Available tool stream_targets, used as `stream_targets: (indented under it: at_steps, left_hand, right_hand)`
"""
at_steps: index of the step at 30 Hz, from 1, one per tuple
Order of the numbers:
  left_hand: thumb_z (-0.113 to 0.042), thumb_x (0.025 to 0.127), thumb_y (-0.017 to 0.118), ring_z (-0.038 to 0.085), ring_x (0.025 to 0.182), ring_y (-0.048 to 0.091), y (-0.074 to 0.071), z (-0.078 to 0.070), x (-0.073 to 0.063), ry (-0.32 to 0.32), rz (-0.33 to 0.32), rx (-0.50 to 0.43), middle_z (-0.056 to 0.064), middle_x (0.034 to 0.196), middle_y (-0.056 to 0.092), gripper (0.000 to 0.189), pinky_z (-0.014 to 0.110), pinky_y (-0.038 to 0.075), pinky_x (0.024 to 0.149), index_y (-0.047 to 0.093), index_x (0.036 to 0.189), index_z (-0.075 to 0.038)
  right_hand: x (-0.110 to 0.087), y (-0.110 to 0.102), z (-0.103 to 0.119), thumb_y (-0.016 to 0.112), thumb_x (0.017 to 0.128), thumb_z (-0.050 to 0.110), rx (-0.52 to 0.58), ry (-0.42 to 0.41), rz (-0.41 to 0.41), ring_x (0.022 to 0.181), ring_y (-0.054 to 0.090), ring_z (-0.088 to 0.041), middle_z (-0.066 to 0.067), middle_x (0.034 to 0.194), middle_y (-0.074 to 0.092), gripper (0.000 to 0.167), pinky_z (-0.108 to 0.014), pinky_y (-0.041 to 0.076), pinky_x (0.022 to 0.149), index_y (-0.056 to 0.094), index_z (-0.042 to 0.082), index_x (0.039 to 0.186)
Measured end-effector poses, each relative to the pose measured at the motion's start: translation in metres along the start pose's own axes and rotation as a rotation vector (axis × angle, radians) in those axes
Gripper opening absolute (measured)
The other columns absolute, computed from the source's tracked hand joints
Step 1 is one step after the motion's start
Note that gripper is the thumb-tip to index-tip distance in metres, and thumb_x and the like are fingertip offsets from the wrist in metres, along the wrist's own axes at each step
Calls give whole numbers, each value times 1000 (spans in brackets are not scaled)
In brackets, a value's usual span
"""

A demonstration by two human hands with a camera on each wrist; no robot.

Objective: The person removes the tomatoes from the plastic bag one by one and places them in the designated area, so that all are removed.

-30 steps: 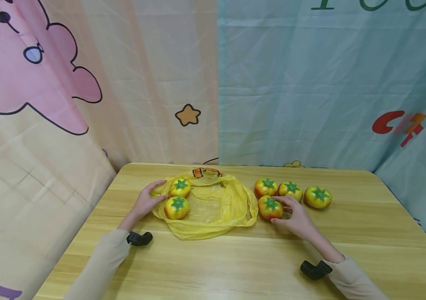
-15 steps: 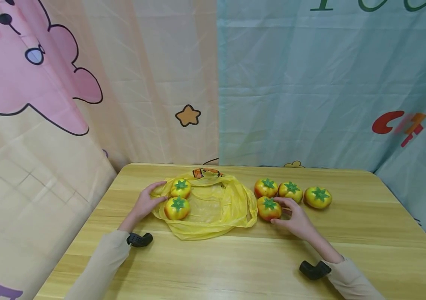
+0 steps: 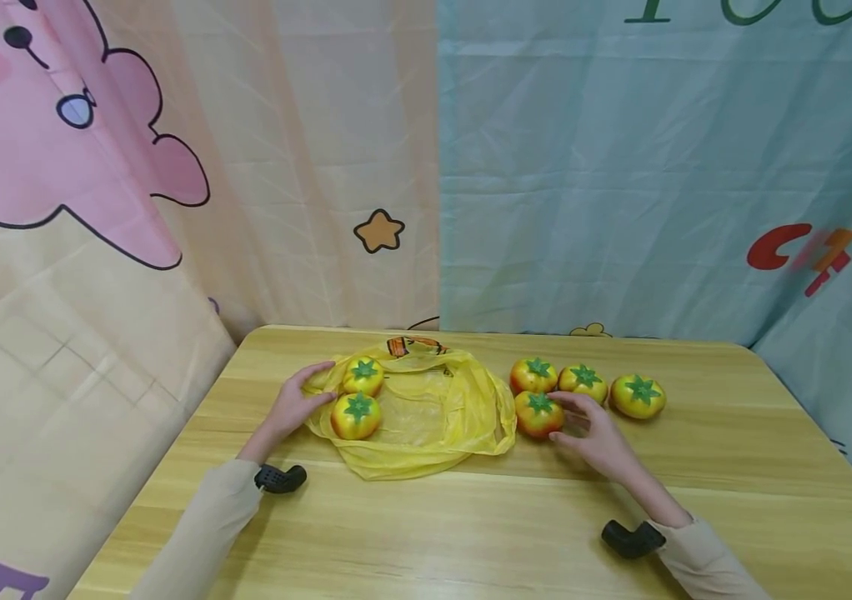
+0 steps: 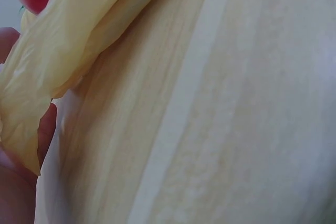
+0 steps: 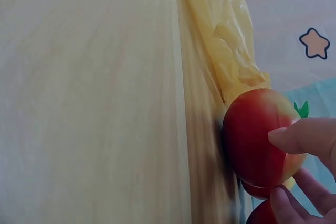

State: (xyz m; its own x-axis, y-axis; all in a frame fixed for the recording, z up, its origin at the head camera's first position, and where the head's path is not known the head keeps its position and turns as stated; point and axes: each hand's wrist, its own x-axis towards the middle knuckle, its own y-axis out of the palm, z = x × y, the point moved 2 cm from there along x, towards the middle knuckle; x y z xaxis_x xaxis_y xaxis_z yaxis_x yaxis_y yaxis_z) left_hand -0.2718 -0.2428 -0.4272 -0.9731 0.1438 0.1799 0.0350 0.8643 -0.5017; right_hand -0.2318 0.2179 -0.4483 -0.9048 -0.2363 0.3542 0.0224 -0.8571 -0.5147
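My left hand (image 3: 294, 406) holds the left edge of a thin yellow plastic bag (image 3: 482, 408); in the left wrist view the film (image 4: 68, 40) drapes over its fingers. Two yellow-red toy tomatoes (image 3: 355, 417) with green star-shaped tops lie on the bag beside that hand. At the bag's right edge, my right hand (image 3: 594, 437) has its thumb and fingers around the right side of another toy tomato (image 3: 538, 416). In the right wrist view the thumb touches this tomato (image 5: 254, 140), and the other fingers are partly hidden behind it.
Three more toy tomatoes stand right of the bag: one (image 3: 533, 377) behind the touched tomato, one (image 3: 583, 381) by the right fingers, one (image 3: 638, 397) farther right. All are on a wooden table (image 3: 426, 533), with printed curtains (image 3: 591, 167) behind it.
The tomato at my right hand has shifted slightly left, toward the bag. My right thumb now sits a little farther right along it. My left hand has stayed in place.
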Motion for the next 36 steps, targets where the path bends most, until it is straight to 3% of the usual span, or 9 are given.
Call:
stream_targets:
  at_steps: [4, 8, 12, 17, 26, 36]
  left_hand:
    - [0, 89, 62, 46, 138, 30, 0, 0, 1, 2, -1, 6, 30, 144, 41, 51, 60, 19, 116, 45, 136, 8]
    - [1, 88, 62, 48, 136, 31, 0, 5, 2, 18, -2, 12, 32, 143, 41, 51, 62, 20, 114, 45, 135, 10]
    - [-1, 88, 64, 46, 137, 32, 1, 23, 8, 25, -10, 7, 29, 143, 42, 52, 61, 20, 115, 46, 136, 6]
    - [-6, 88, 67, 41, 139, 32, 1, 42, 14, 24, -21, -1, 25, 145, 44, 53, 58, 20, 117, 48, 137, 0]
    - [-5, 86, 66, 42, 138, 32, 2, 40, 14, 30, -23, 6, 25, 145, 43, 54, 58, 21, 116, 49, 137, 0]
    - [-6, 87, 67, 42, 139, 32, 2, 43, 14, 27, -19, -2, 25, 146, 42, 54, 58, 21, 116, 48, 137, 0]
  right_hand:
    - [0, -2, 1, 73, 77, -8, -14, 20, -17, 116, 55, -39, -23, 126, 58, 52, -47, 50, 95, 56, -4, 125]
    - [1, -3, 2, 73, 77, -8, -39, 16, -35, 113, 57, -31, -22, 124, 59, 50, -42, 52, 93, 57, -4, 124]
    - [1, -4, 5, 75, 76, -7, -82, -25, -78, 108, 58, -23, -19, 121, 61, 49, -31, 55, 88, 59, -2, 122]
    - [5, -2, 13, 76, 76, -3, -123, -51, -136, 105, 58, -26, -15, 119, 61, 47, -27, 56, 86, 61, 1, 121]
    - [16, 18, 39, 78, 74, -4, -107, -137, -184, 103, 58, -30, -15, 115, 60, 49, -36, 57, 83, 61, 1, 119]
    - [34, 53, 61, 78, 73, -4, -16, -188, -164, 103, 59, -32, -18, 115, 59, 50, -46, 56, 83, 60, 1, 120]
